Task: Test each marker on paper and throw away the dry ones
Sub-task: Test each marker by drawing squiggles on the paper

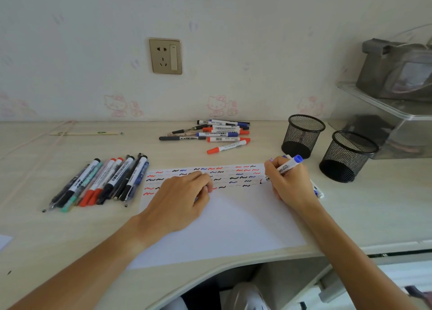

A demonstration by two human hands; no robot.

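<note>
A white sheet of paper (233, 223) lies on the desk, its upper part covered in rows of red, black and blue squiggles. My right hand (288, 181) grips a blue whiteboard marker (287, 166), tip down at the paper's right edge. My left hand (180, 200) rests on the paper with its fingers curled, holding the sheet down. A group of markers and pens (102, 181) lies to the left of the paper. Another pile of markers (219, 133) lies at the back near the wall. A blue marker or cap (318, 190) peeks out behind my right hand.
Two black mesh cups (302, 135) (347, 156) stand at the right, both looking empty. A clear plastic organiser (392, 122) with a grey bag on top fills the far right. A wall socket (165, 56) sits above the desk. The desk's front edge curves inward.
</note>
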